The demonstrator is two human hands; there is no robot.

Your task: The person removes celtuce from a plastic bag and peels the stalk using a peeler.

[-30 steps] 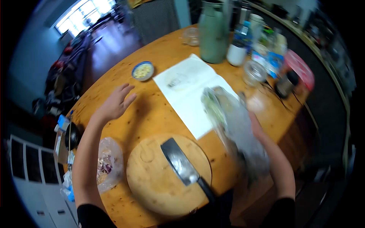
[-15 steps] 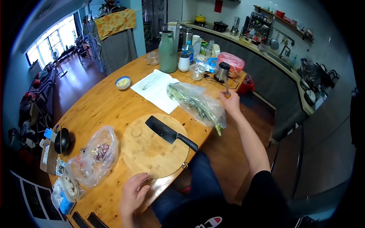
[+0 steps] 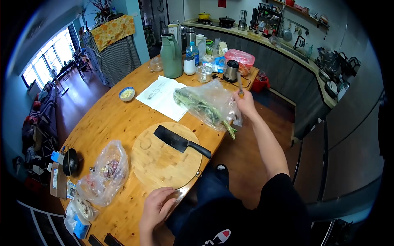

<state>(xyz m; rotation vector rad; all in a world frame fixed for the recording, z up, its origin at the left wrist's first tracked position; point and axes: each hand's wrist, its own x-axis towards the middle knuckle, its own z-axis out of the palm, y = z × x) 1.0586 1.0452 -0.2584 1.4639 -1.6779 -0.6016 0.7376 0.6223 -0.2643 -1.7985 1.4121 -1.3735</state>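
Observation:
My right hand [image 3: 245, 103] is closed around a slim metal tool [image 3: 240, 85] with an orange-brown end, pointing upward; its exact kind is too small to tell. Beside that hand, a clear plastic bag of long green vegetables [image 3: 205, 107] lies at the table's right edge, stalk ends sticking out. My left hand [image 3: 158, 207] rests at the near table edge with fingers stretched out, by the rim of a round wooden cutting board [image 3: 160, 172]. Across the board lies a black cleaver [image 3: 172, 138], handle toward the right edge. Nothing shows in my left hand.
Left of the board sits a plastic bag with shallots or garlic [image 3: 107, 170]. Farther back are an open book [image 3: 158, 96], a bowl of chopped pieces [image 3: 127, 94], a green jug [image 3: 170, 57], a small grinder [image 3: 231, 70] and a pink-lidded container [image 3: 240, 59].
The camera view has shifted slightly. My right hand stays by the vegetable bag with the metal tool, its position slightly raised. The left hand remains by the board; the cleaver lies as before.

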